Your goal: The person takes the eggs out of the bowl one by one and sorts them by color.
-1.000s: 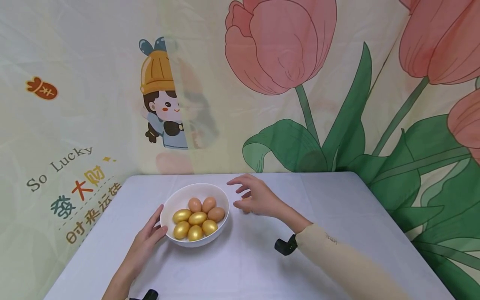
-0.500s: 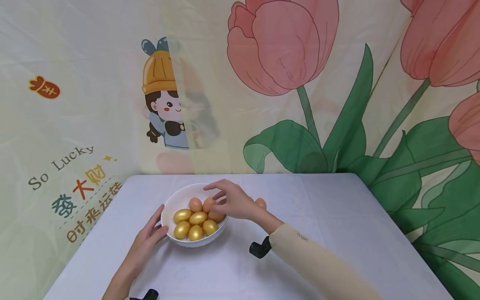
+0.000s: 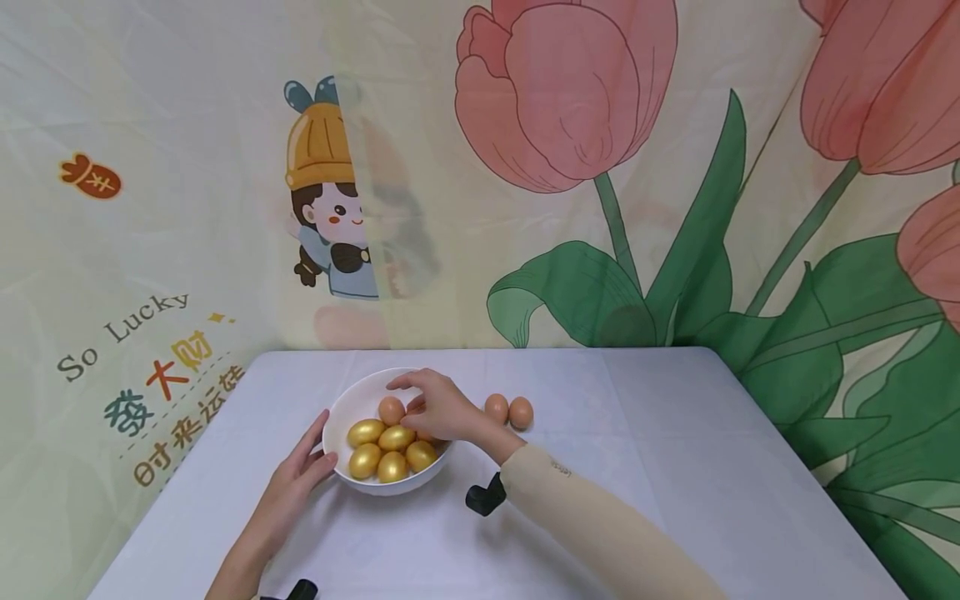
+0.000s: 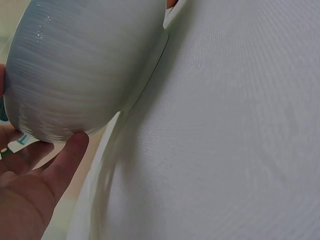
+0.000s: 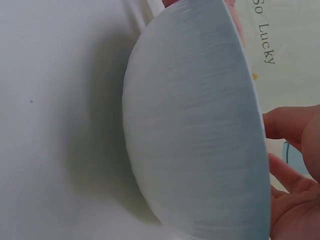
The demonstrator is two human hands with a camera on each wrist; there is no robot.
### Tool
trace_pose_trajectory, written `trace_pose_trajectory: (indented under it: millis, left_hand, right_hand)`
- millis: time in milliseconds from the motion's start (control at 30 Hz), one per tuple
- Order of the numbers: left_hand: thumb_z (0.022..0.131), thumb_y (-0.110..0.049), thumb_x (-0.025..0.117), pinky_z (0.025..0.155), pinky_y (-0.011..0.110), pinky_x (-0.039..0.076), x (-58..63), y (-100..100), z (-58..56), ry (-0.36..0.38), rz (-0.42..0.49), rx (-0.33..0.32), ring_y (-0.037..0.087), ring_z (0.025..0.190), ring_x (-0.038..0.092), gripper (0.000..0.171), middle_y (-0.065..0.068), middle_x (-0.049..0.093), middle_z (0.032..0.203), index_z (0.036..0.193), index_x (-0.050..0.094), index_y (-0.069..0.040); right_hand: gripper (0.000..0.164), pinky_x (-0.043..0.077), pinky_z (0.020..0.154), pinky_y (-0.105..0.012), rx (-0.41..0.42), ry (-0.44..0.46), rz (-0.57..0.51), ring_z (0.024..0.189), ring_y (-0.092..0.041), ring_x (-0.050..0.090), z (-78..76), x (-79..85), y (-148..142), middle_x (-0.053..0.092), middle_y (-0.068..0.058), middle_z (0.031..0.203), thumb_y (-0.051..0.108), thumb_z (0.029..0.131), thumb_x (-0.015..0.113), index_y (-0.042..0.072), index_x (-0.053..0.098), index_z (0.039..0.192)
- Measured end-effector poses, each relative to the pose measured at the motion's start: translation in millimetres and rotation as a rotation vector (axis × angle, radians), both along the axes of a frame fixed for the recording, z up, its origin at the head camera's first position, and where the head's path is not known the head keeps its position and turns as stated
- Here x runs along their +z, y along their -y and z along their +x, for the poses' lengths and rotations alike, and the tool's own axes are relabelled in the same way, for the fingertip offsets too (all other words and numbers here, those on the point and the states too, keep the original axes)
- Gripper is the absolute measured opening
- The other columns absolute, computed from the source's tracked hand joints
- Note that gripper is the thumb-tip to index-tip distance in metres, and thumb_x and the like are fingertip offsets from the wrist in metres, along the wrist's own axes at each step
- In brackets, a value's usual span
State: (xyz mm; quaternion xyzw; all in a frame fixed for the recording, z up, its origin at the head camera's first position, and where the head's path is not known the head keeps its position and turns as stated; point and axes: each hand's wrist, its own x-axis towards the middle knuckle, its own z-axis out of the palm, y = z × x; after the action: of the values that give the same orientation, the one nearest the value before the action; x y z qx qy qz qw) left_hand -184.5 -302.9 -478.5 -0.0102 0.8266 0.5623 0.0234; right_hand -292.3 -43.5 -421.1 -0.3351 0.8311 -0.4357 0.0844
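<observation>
A white bowl [image 3: 339, 412] stands on the table, holding several golden eggs [image 3: 365, 432] and some brown eggs [image 3: 391, 410]. Thumb and fingers of my left hand [image 3: 296, 475] rest against its left side; the left wrist view has the fingertips [image 4: 76, 145] on the outer wall. My right hand [image 3: 442, 408] reaches over the right rim, its bent fingers down among the brown eggs and covering part of them. In the right wrist view the bowl wall [image 5: 195, 120] hides the fingertips, so I cannot tell whether they grip an egg.
Two brown eggs, a left one [image 3: 496, 408] and a right one [image 3: 521, 412], lie side by side on the white tablecloth [image 3: 600, 500], right of the bowl. Behind the table hangs a printed backdrop [image 3: 420, 208] with tulips and a cartoon figure.
My right hand has moved left from beside the bowl to over the eggs inside it, uncovering two brown eggs on the tablecloth. My left hand and the bowl have stayed in place.
</observation>
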Motion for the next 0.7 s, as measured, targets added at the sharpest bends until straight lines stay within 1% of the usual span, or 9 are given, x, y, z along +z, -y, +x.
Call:
trace_pose_trajectory:
  millis: [200, 267, 400, 500, 567, 700]
  left_hand:
    - [0.112, -0.039, 0.054, 0.097, 0.006, 0.042, -1.5, 1, 0.5, -0.01, 0.001, -0.005, 0.045, 0.154, 0.035, 0.075, 0.012, 0.011, 0.179, 0.173, 0.012, -0.027]
    - [0.112, -0.037, 0.054, 0.096, 0.005, 0.043, -2.2, 2, 0.4, -0.019, 0.005, -0.005, 0.045, 0.154, 0.035, 0.075, 0.013, 0.012, 0.178, 0.173, 0.013, -0.026]
    - [0.112, -0.034, 0.055, 0.096, 0.006, 0.044, -2.7, 2, -0.1, -0.038, 0.009, -0.003, 0.044, 0.153, 0.037, 0.074, 0.015, 0.014, 0.178, 0.173, 0.014, -0.024]
    - [0.112, -0.034, 0.055, 0.097, 0.007, 0.044, -3.1, 2, -0.2, -0.045, 0.01, -0.002, 0.043, 0.152, 0.038, 0.074, 0.015, 0.015, 0.177, 0.173, 0.014, -0.023]
    - [0.112, -0.034, 0.055, 0.096, 0.007, 0.045, -3.4, 2, -0.2, -0.043, 0.014, -0.004, 0.043, 0.152, 0.039, 0.074, 0.015, 0.015, 0.178, 0.173, 0.014, -0.024]
    - [0.112, -0.034, 0.055, 0.096, 0.007, 0.045, -3.3, 2, -0.3, -0.034, 0.021, -0.005, 0.044, 0.153, 0.037, 0.075, 0.015, 0.014, 0.178, 0.173, 0.014, -0.024]
  right_hand:
    - [0.055, 0.056, 0.077, -0.016, -0.016, -0.027, 0.048, 0.09, -0.015, 0.07, -4.7, -8.0, 9, 0.062, -0.018, 0.143, -0.002, 0.09, 0.081, 0.008, 0.066, 0.142]
    - [0.053, 0.053, 0.078, -0.015, -0.027, -0.067, 0.072, 0.084, -0.011, 0.068, -5.5, -8.5, 11, 0.064, -0.017, 0.14, 0.002, 0.09, 0.082, 0.008, 0.067, 0.14]
    - [0.047, 0.05, 0.081, -0.016, -0.072, -0.175, 0.149, 0.079, -0.006, 0.065, -5.3, -7.3, 18, 0.07, -0.009, 0.133, 0.012, 0.09, 0.083, 0.014, 0.072, 0.136]
    - [0.046, 0.049, 0.085, -0.018, -0.112, -0.215, 0.203, 0.079, -0.002, 0.062, -4.6, -7.4, 22, 0.072, -0.003, 0.131, 0.017, 0.09, 0.083, 0.019, 0.073, 0.135]
    - [0.046, 0.05, 0.086, -0.018, -0.131, -0.21, 0.222, 0.079, 0.0, 0.062, -4.2, -8.3, 25, 0.071, 0.0, 0.132, 0.018, 0.09, 0.084, 0.022, 0.073, 0.135]
    - [0.048, 0.052, 0.084, -0.015, -0.122, -0.129, 0.189, 0.078, 0.003, 0.062, -3.8, -11.7, 31, 0.069, -0.002, 0.138, 0.013, 0.092, 0.082, 0.021, 0.07, 0.138]
